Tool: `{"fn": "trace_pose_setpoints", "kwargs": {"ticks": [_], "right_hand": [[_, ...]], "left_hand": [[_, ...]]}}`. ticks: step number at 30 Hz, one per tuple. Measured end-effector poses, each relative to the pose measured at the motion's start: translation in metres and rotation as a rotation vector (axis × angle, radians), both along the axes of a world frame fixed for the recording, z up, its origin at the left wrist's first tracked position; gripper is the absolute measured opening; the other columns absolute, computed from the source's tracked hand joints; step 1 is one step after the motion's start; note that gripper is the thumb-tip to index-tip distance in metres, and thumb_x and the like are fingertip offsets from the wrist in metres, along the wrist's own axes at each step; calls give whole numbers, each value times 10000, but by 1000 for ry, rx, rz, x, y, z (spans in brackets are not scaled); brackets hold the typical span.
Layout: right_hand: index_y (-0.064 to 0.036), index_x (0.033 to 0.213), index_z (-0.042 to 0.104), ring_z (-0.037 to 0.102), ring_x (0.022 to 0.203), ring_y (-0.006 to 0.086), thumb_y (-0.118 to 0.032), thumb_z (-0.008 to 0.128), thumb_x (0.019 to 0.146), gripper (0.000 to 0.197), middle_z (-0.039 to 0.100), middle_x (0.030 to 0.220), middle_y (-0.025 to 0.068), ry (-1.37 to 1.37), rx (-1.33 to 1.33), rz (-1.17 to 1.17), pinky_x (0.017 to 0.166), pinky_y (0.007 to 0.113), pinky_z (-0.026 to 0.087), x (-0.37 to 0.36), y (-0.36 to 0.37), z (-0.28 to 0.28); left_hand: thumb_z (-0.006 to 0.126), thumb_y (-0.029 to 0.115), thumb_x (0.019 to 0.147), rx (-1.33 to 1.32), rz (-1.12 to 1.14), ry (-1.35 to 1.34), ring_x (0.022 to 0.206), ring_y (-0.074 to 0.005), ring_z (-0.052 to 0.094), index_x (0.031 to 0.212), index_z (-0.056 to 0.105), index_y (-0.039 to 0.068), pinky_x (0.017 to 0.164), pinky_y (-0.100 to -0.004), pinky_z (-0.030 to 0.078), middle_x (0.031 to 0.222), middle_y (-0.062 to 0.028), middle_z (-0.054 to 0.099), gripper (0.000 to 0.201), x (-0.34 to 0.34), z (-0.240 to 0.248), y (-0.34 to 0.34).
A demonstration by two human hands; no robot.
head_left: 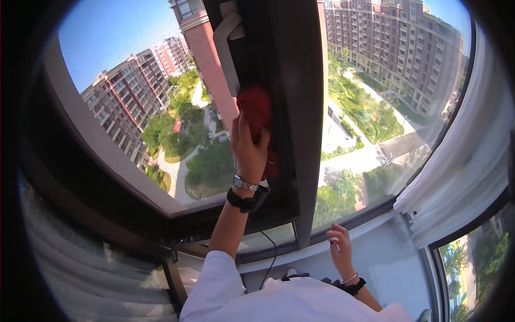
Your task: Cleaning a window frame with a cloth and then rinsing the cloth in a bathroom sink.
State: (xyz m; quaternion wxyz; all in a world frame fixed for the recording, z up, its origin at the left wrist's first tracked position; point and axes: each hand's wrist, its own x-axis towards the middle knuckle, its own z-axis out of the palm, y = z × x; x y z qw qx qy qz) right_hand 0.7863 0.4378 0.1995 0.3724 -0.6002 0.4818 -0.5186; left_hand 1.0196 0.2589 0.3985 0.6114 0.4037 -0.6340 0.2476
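My left hand reaches up to the dark window frame, a watch and a black strap on its wrist. Its fingers press a red cloth against the frame, and part of the cloth shows below and beside the fingers. Just above the cloth is the lower end of a pale window handle. My right hand hangs low on the right, near the sill, fingers loosely bent and apart. No object shows clearly in it. A bracelet and a black strap are on that wrist.
White curtains hang at the right. On the left, a dark-framed window sash stands beside me. A thin black cable runs down near my body. Buildings and gardens lie far below outside the glass.
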Motion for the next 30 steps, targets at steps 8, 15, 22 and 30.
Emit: {"fn": "trace_pose_setpoints", "kwargs": {"ticks": [8, 15, 22, 30], "right_hand": [[-44, 967, 595, 531, 1041, 212, 141, 410, 734, 351, 510, 1155, 101, 44, 15, -26, 751, 255, 483, -8, 2, 2], [-42, 941, 602, 549, 985, 217, 148, 429, 721, 339, 534, 1114, 104, 77, -17, -34, 712, 252, 478, -11, -2, 1], [-46, 925, 602, 559, 932, 231, 149, 437, 703, 338, 548, 1078, 112, 88, -24, -54, 678, 268, 464, -15, -3, -10], [-51, 925, 603, 549, 1000, 227, 144, 437, 712, 333, 543, 1098, 96, 135, -31, -3, 706, 258, 480, -19, -3, -13]], "left_hand": [[685, 78, 704, 63, -39, 29, 739, -340, 609, 1165, 518, 80, 652, -415, 500, 891, -144, 605, 490, -3, 13, 22], [747, 117, 660, -273, 219, -52, 746, -279, 613, 1031, 573, 120, 621, -375, 495, 856, -90, 612, 410, 2, 78, 22], [699, 88, 677, -361, 398, -150, 755, -243, 575, 1014, 604, 192, 596, -347, 484, 856, -33, 542, 365, -7, 150, 5], [659, 107, 707, -31, 500, -339, 771, -259, 608, 1022, 629, 143, 613, -351, 509, 991, -47, 581, 318, -11, 94, 14]]}}
